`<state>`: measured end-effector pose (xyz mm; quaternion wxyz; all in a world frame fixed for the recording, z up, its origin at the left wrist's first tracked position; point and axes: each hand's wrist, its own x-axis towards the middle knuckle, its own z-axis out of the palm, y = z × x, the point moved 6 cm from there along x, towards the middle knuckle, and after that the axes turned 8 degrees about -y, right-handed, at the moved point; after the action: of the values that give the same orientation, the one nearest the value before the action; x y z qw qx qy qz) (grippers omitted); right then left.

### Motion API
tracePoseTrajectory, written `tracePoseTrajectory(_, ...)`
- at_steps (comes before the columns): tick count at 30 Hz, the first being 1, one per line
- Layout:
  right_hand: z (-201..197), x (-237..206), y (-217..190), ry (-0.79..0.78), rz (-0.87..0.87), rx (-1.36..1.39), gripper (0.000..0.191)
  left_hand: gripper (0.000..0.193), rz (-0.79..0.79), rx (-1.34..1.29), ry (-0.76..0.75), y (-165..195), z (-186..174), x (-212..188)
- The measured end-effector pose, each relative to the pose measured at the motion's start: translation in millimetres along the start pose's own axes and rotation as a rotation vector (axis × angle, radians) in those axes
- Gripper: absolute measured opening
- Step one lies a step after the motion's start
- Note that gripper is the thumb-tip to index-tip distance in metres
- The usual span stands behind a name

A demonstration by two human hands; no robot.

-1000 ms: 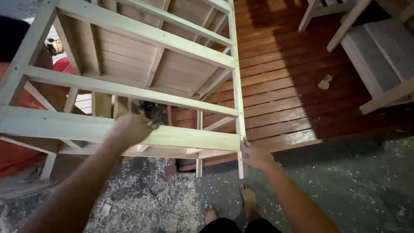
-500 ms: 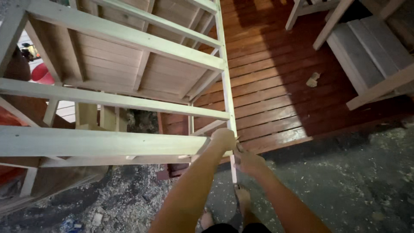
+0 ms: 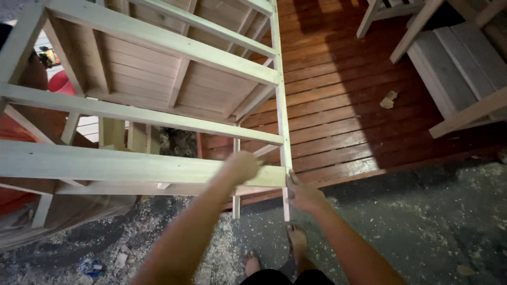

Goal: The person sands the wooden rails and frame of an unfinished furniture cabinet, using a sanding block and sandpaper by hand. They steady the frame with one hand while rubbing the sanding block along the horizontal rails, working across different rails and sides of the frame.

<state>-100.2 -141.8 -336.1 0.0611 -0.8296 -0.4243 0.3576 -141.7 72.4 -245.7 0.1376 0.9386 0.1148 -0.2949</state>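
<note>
left hand [image 3: 244, 166] closed over front rail [image 3: 132, 166] of wooden frame [image 3: 179, 68], right hand [image 3: 303, 196] pinching corner post [image 3: 285, 174]; steadying corner joint, next needs firm, square hold.

Lighting was warm and uneven. The wooden frame [image 3: 158, 169] was brightly lit from above, slightly washed out. A broad shadow darkened the plank floor [image 3: 338, 105] at upper right. The left hand [image 3: 243, 166] showed motion blur. Straight rails bowed near the picture edges.
</note>
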Motion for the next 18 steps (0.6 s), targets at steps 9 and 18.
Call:
tracePoseTrajectory(9, 10, 4, 9, -0.070, 0.019, 0.069, 0.099, 0.032, 0.211, 0.319, 0.029, 56, 32, 41)
tracePoseTrajectory(18, 10, 10, 11, -0.024, -0.026, 0.059, 0.103, 0.051, -0.010, 0.076, 0.029, -2, -4, -8)
